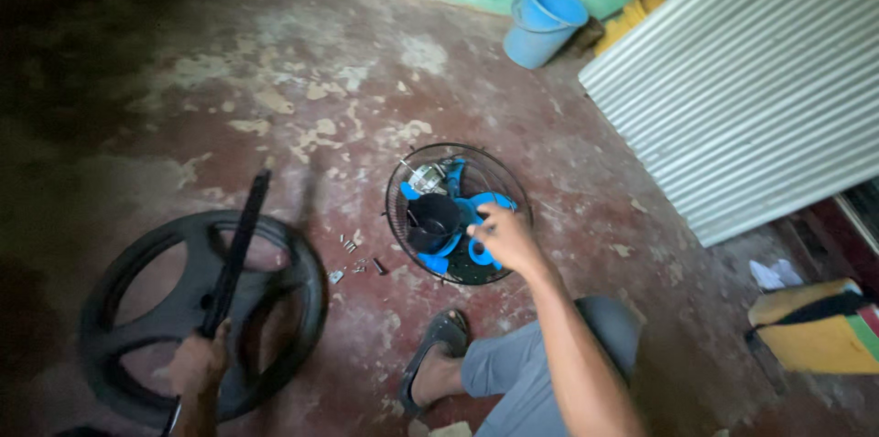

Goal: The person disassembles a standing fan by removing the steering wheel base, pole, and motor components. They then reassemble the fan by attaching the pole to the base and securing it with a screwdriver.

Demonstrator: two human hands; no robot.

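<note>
A round black wire fan guard [458, 213] lies on the floor with blue fan blades [476, 217], a black motor housing [432, 220] and a bare metal motor part [426, 178] inside it. My right hand [502, 235] reaches onto the blue blades and touches them, fingers bent. My left hand [197, 364] is shut on a long black rod [236, 249] that points away from me. The rod passes over a round black fan base [197, 309] with spokes, lying flat at the lower left.
Several small screws [355, 258] lie on the worn red floor between base and guard. A blue bucket [545, 22] stands by the green wall. Corrugated metal sheet [760, 80] leans at right. A yellow bag [815, 327] sits at far right. My sandalled foot [435, 355] is below the guard.
</note>
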